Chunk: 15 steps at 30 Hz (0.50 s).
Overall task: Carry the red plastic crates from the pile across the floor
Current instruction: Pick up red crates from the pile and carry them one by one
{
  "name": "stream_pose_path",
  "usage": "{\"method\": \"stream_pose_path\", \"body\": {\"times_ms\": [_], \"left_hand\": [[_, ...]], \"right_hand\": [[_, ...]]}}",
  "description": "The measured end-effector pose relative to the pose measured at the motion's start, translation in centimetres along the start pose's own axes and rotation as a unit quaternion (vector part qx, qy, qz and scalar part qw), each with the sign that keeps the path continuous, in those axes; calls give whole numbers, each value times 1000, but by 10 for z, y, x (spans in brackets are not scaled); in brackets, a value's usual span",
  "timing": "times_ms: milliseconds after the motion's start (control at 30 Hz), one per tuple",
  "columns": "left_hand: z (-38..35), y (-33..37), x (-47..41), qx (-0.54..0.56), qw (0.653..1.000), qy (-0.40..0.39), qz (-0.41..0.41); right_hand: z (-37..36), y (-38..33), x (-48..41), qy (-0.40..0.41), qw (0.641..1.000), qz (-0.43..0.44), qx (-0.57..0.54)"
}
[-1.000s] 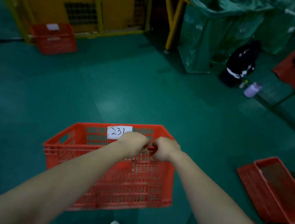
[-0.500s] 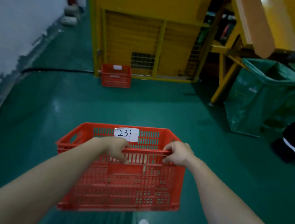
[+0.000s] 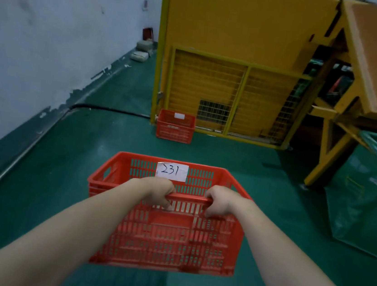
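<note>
I hold a red slatted plastic crate in front of me, off the green floor. A white label reading 231 sticks to its far wall. My left hand and my right hand both grip the crate's near rim, a hand's width apart. The crate looks empty inside. A second red crate with a white label stands on the floor ahead, against the foot of the yellow machine.
A yellow machine with a mesh guard fills the far side. A yellow frame leg and a green bag stand at the right. A white wall runs along the left, with a black cable on the floor.
The view has swung left and lifted: the pile of crates and the bags have left the frame, the far crate is now straight ahead. My hands have moved apart along the rim.
</note>
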<state>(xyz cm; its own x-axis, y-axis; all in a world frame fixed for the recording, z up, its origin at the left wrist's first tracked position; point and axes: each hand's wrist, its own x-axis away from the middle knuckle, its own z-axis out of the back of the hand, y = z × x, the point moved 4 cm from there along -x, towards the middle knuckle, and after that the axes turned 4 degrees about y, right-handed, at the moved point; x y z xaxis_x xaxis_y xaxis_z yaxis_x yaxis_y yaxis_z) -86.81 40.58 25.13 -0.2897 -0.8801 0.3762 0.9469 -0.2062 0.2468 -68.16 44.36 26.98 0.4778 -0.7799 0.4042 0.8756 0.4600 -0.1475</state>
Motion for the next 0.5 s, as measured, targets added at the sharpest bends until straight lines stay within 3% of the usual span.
{"method": "stream_pose_path", "body": {"times_ms": [233,500], "left_hand": [[55,-42,-69,-16,1000,18,-10],[155,-154,-175,-28,997,69,-5]], "right_hand": [[43,4,-97,-40,998,45,20],[135,5,-254,16,999,37,-14]]}}
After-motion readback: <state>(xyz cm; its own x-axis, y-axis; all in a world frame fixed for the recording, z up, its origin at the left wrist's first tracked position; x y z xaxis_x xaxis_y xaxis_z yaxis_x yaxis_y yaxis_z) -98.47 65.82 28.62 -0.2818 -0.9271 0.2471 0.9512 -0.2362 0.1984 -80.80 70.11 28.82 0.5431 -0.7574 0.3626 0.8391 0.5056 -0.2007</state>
